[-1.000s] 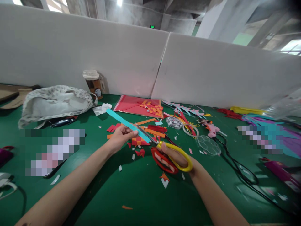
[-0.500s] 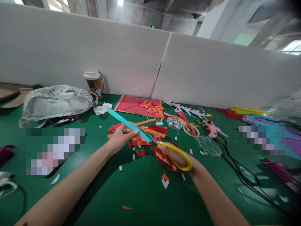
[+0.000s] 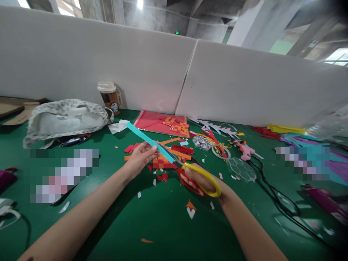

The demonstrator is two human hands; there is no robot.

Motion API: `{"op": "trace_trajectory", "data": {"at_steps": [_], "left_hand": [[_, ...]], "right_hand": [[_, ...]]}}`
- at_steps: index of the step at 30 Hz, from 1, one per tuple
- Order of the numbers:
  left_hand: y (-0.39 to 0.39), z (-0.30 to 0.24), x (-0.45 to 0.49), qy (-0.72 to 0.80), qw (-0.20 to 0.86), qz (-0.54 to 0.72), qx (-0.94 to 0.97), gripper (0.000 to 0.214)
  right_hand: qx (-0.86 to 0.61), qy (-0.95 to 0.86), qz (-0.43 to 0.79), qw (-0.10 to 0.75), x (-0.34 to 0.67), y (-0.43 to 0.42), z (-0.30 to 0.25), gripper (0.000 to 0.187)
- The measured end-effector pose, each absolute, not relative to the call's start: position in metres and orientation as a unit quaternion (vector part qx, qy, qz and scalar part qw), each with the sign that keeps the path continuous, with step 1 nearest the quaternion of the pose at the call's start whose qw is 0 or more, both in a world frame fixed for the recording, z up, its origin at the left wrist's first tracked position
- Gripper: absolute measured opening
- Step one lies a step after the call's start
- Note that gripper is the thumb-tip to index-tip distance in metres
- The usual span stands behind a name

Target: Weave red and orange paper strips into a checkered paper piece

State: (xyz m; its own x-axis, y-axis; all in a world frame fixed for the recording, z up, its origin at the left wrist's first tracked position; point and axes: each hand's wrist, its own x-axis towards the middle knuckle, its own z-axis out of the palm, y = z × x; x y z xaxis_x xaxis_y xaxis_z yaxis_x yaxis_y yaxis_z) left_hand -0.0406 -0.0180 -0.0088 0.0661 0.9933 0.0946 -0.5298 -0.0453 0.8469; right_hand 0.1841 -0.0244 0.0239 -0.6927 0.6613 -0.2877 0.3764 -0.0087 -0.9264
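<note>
Between the thumb and fingers of my left hand point(image 3: 141, 157) is a light-blue paper strip point(image 3: 144, 137), slanting down toward the right. My right hand point(image 3: 199, 179) grips a pair of scissors point(image 3: 209, 174) with one yellow and one red handle loop. The blades reach up and left along the strip's lower end, and part of them is hidden by the paper. Below and behind the strip lie orange strips point(image 3: 183, 154), an orange-and-red woven paper piece point(image 3: 164, 162) and red scraps point(image 3: 163, 177).
A red sheet point(image 3: 152, 121) carrying woven paper fish point(image 3: 178, 127) lies near the white partition point(image 3: 108, 54). Left are a lidded cup point(image 3: 108, 98) and a fabric pouch point(image 3: 67, 125). Right are a clear plastic piece point(image 3: 241, 169), a pink glue gun point(image 3: 247, 150) and its black cord point(image 3: 274, 195).
The strip and my left hand have shifted very slightly. The red handle loop has moved closer to the yellow one, so the scissors are more closed.
</note>
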Motion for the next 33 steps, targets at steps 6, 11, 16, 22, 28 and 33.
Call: {"op": "trace_trajectory", "data": {"at_steps": [6, 11, 16, 22, 28, 33], "left_hand": [[-0.014, -0.01, -0.048, 0.315, 0.589, 0.658, 0.349, 0.012], [-0.013, -0.016, -0.048, 0.316, 0.6, 0.643, 0.355, 0.014], [-0.014, -0.017, -0.046, 0.308, 0.605, 0.633, 0.371, 0.016], [-0.015, -0.015, -0.045, 0.297, 0.608, 0.633, 0.377, 0.015], [-0.016, -0.014, -0.045, 0.3, 0.608, 0.631, 0.376, 0.013], [-0.016, -0.013, -0.045, 0.309, 0.604, 0.634, 0.371, 0.012]], "right_hand": [[-0.401, -0.691, 0.595, 0.089, 0.186, -0.028, 0.027, 0.057], [-0.383, -0.655, 0.647, 0.079, 0.187, -0.029, 0.017, 0.061], [-0.371, -0.653, 0.654, 0.093, 0.187, -0.03, 0.014, 0.06], [-0.35, -0.641, 0.677, 0.095, 0.187, -0.03, 0.016, 0.058], [-0.373, -0.63, 0.675, 0.088, 0.186, -0.03, 0.016, 0.059], [-0.385, -0.64, 0.659, 0.091, 0.185, -0.032, 0.02, 0.059]]}}
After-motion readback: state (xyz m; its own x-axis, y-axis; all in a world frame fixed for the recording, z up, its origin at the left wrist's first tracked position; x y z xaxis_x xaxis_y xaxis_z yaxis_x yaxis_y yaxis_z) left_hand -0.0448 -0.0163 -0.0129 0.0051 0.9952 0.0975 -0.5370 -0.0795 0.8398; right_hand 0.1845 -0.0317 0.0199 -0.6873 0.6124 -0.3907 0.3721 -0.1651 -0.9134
